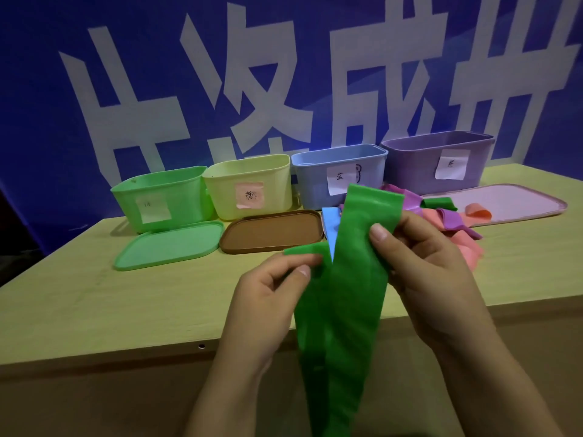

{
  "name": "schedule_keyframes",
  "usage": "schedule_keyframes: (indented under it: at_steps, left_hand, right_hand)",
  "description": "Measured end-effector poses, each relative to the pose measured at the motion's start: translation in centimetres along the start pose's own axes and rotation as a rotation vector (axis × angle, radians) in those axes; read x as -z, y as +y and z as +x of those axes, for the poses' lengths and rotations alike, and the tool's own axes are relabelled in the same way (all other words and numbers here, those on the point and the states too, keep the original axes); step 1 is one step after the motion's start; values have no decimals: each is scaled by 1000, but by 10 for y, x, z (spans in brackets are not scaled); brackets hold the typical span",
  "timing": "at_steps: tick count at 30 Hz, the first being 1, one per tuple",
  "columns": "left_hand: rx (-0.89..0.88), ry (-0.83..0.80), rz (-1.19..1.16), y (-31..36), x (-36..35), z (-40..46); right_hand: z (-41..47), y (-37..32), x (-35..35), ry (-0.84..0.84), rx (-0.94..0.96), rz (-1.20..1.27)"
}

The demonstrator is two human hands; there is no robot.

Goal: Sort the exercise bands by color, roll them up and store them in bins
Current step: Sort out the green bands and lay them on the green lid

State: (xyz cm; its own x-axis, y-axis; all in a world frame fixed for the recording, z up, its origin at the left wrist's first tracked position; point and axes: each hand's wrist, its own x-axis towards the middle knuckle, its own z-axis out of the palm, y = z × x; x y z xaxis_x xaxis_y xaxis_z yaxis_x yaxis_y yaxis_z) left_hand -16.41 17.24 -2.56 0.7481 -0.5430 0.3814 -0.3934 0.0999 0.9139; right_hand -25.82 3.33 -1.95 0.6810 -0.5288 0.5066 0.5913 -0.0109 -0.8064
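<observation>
Head view: wooden table [94,298], blue banner [47,105] behind.

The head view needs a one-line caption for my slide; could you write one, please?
Both hands, left and right, pinch a green band above the table, before four labelled open bins.

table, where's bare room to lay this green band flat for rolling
Bare table runs along the near edge, left of the left hand and in front of the green lid. It is crowded to the right: the band pile lies past the right hand, beside the pink lid.
</observation>
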Motion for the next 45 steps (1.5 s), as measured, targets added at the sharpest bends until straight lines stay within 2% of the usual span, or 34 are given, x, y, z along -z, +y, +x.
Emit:
schedule_keyframes:
  at_steps: [3, 8, 13, 22, 29, 38, 45]
  left_hand:
    - [24, 83, -99, 2, -2, 2]
    - [12, 67, -264, 8, -8, -2]
    - [52, 115, -353, 11, -9, -1]
    - [70, 45, -454, 18, -5, -5]
    - [18, -25, -422, 20, -2, -8]
    - [-59, 0, -357, 17, -3, -11]
    - [-152, 23, -218, 21, -1, -14]
  right_hand:
    - [-3, 0, -3, -46, -17, -32]
    - [-9, 0, -13, -95, -35, -20]
    - [-15, 2, -19, -111, -78, -129]
    - [-16, 8, -19, -131, -116, -240]
    - [-17, 5, -19, -113, -110, -269]
    - [-18, 4, -21, -94, -102, -260]
    - [-19, 6, -21, -118, -76, -264]
